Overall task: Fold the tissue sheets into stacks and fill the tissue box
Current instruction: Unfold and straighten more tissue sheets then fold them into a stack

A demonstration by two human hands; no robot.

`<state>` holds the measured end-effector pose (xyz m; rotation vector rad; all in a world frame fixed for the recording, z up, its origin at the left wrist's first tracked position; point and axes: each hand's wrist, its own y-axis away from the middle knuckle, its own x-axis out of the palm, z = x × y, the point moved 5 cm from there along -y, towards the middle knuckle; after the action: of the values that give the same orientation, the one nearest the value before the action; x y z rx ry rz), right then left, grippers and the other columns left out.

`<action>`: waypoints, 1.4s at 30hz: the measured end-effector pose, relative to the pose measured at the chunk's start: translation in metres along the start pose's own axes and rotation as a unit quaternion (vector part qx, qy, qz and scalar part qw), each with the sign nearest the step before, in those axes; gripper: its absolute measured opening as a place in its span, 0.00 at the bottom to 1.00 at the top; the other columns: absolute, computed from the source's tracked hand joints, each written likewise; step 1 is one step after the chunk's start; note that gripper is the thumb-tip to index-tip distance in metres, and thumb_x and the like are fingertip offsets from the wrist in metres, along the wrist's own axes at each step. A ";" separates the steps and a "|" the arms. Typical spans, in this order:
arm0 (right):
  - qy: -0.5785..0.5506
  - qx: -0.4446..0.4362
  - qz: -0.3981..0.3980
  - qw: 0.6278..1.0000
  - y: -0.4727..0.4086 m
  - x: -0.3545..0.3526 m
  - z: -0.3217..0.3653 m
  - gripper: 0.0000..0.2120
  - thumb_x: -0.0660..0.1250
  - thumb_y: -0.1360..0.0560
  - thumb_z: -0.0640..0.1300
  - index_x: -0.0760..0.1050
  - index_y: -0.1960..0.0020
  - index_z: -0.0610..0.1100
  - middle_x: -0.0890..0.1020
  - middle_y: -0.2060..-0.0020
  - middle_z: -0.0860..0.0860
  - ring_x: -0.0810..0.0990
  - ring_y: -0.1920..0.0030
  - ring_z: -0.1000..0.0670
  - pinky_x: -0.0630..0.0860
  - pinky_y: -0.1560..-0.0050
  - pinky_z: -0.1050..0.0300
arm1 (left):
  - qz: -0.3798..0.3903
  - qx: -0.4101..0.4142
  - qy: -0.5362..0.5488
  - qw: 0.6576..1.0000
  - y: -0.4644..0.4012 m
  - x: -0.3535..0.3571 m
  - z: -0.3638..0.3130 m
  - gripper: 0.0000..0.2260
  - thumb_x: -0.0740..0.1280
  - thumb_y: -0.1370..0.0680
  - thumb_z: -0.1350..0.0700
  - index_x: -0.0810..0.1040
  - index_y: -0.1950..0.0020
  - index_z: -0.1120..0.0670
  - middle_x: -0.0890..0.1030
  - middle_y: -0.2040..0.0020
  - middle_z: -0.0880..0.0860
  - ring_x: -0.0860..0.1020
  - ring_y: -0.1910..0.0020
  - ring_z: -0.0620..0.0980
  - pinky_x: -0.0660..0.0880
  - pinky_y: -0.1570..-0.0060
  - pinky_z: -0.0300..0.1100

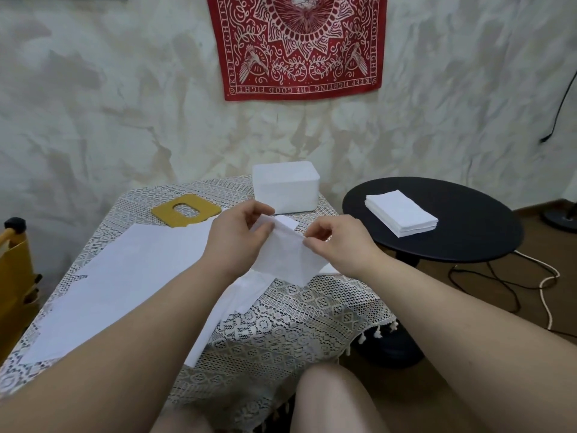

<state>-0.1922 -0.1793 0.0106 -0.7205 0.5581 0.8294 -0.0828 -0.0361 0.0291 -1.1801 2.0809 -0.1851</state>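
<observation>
Head view: the left hand (242, 237) and right hand (335, 245) pinch a thin white tissue sheet (288, 256) between them, above the lace-covered table (281, 323); the white rectangular plastic tissue box (285, 187) stands just beyond.

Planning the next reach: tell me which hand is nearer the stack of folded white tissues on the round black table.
Right. The right hand pinches the tissue sheet just left of the stack of folded white tissues; the left hand holds the sheet's other side, farther away.
</observation>
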 end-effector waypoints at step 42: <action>0.135 -0.037 -0.021 0.990 0.037 0.003 -0.109 0.06 0.70 0.28 0.37 0.83 0.52 0.38 0.82 0.47 0.46 0.80 0.45 0.47 0.75 0.41 0.53 | 0.089 0.024 -0.232 0.968 0.024 0.094 0.059 0.10 0.69 0.25 0.51 0.82 0.49 0.54 0.79 0.43 0.47 0.76 0.45 0.47 0.69 0.45 0.37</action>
<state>-0.2384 -0.2428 -0.0735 -0.9173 0.7537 0.7199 -0.0904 -0.0838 -0.0734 -0.8975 1.7413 0.1180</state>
